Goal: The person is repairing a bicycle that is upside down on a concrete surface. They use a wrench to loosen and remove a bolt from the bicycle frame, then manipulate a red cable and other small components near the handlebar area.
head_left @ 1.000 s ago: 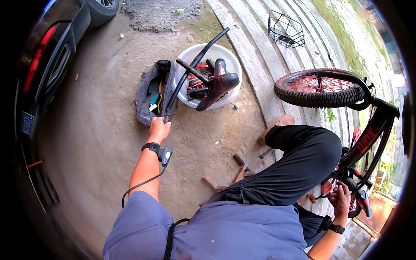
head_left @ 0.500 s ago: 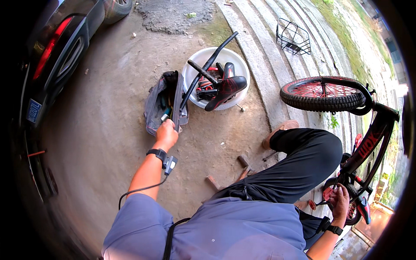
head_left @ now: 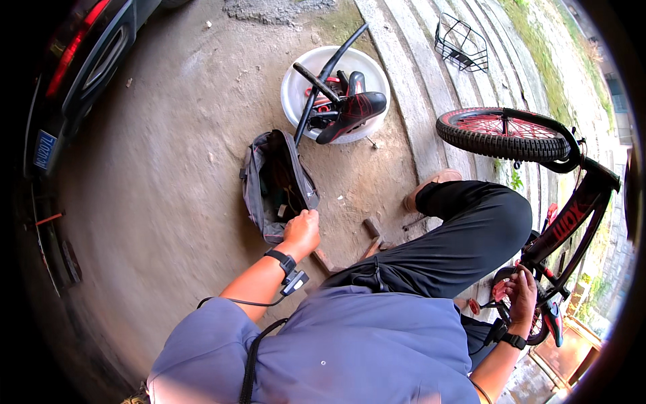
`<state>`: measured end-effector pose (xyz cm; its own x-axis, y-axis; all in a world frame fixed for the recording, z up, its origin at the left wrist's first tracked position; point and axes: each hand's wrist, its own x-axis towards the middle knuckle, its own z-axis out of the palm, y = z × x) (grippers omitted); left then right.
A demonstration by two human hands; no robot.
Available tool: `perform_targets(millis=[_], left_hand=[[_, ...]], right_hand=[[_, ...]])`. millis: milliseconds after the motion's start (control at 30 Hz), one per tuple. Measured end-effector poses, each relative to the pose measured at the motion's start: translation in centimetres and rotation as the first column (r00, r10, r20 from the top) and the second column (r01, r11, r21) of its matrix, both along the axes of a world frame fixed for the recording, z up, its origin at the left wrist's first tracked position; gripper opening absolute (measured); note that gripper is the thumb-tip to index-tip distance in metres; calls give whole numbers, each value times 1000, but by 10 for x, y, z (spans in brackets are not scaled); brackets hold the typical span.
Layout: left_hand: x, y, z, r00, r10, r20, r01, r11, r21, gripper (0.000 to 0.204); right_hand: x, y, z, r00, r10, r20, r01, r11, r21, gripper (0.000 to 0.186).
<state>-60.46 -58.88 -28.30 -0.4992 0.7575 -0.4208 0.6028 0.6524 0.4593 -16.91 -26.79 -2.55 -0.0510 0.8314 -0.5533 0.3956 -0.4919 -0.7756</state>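
My left hand (head_left: 301,233) is closed on the near rim of a grey tool bag (head_left: 254,202). The bag lies open on the ground, its dark inside holding tools too shaded to name. Over on the right, my right hand (head_left: 522,296) is beside the crank area of a black bicycle frame (head_left: 572,219) with red lettering. Its fingers are bent together, and what they hold, if anything, is too small to make out. A red pedal (head_left: 474,307) shows just left of that hand. The bicycle's knobby wheel (head_left: 505,137) with red spokes points away from me.
A white basin (head_left: 291,101) beyond the bag holds a black-and-red saddle (head_left: 353,116), a handlebar (head_left: 336,57) and red parts. A black wire basket (head_left: 461,47) lies on stone steps (head_left: 420,74). Bricks (head_left: 323,261) lie by my leg. A dark car (head_left: 101,74) stands at left.
My left hand has left the silver-headed tool inside the bag and taken the bag's rim. The bag has come nearer and rightward, away from the basin. My right hand stays by the bicycle.
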Motion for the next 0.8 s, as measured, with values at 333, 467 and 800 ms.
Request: perform_targets(millis=[333, 467, 800], left_hand=[[23, 42, -12, 981, -191, -19, 191, 981, -26, 18], [25, 51, -15, 972, -236, -3, 235, 971, -37, 18], [26, 57, -27, 967, -253, 10, 253, 967, -22, 18]], right_hand=[[12, 3, -10, 998, 50, -38, -51, 998, -23, 41], [15, 3, -12, 998, 51, -37, -52, 998, -24, 42], [5, -1, -9, 1000, 17, -2, -17, 1000, -16, 35]])
